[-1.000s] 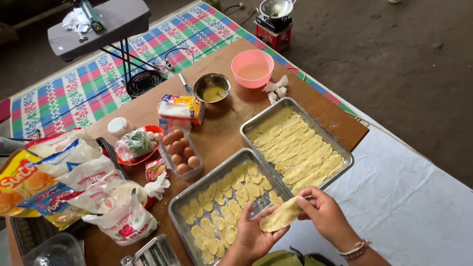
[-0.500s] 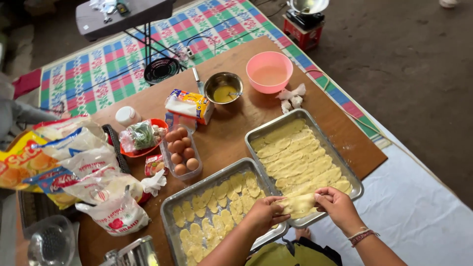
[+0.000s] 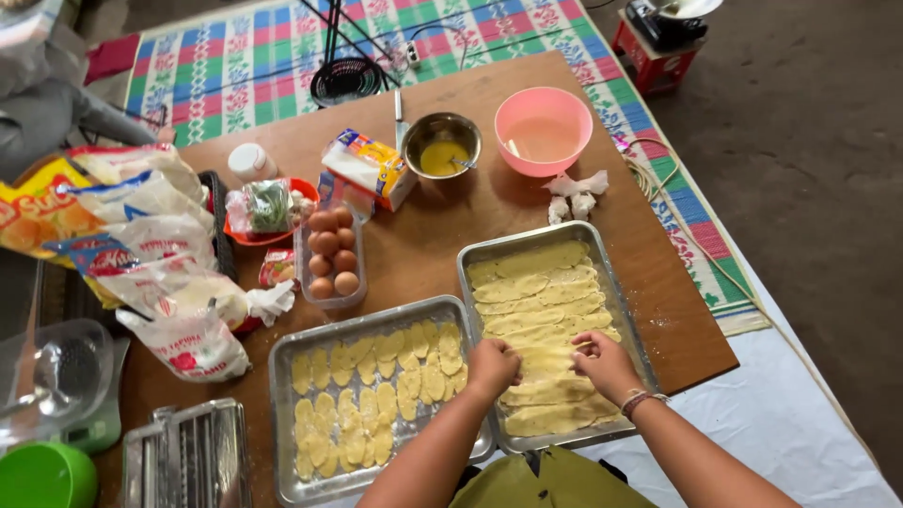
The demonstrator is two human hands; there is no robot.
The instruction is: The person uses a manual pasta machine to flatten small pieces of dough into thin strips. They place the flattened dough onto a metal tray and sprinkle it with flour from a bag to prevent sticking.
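Observation:
Two metal trays lie side by side on a low wooden table (image 3: 442, 240). The right tray (image 3: 470, 282) holds long strips of pale yellow dough (image 3: 536, 287). The left tray (image 3: 280, 404) holds several small oval dough pieces (image 3: 376, 395). My left hand (image 3: 494, 365) and my right hand (image 3: 602, 362) rest over the right tray, fingers curled on a dough strip (image 3: 550, 362) stretched between them.
Behind the trays stand a pink bowl (image 3: 543, 129), a steel bowl of beaten egg (image 3: 442, 146), a clear box of eggs (image 3: 331, 256), a butter pack (image 3: 367, 167) and flour bags (image 3: 160, 273). A pasta roller (image 3: 183, 452), green bowl (image 3: 42, 475) and scale sit front left.
Both hands carried the dough strip from the gap between the trays up over the right tray. The camera view shifted, with the table now lower and closer.

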